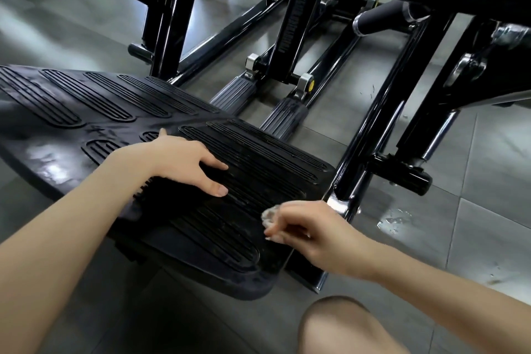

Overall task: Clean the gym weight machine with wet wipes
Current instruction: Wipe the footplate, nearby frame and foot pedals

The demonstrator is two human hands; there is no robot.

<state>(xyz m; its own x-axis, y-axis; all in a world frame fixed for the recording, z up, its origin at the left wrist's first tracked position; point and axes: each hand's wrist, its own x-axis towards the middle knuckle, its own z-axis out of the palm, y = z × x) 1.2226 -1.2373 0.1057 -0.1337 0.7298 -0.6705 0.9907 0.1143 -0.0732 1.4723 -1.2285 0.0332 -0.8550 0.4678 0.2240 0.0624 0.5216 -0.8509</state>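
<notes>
Two hands: left hand [184, 161] flat-fingered on footplate [86, 100], right hand [304, 227] pinches wipe [270, 214] at edge

Left hand [184, 161] palm down, fingers straight, arm extended. Right hand [304, 227] fingers curled, pinching wadded wet wipe [269, 214].

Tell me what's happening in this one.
A person is cleaning a weight machine at its ribbed footplate. The left hand rests flat on the footplate. The right hand pinches a crumpled wipe at the footplate's near right edge. Patches of the footplate shine wet, and a small puddle lies on the floor to the right.
</notes>
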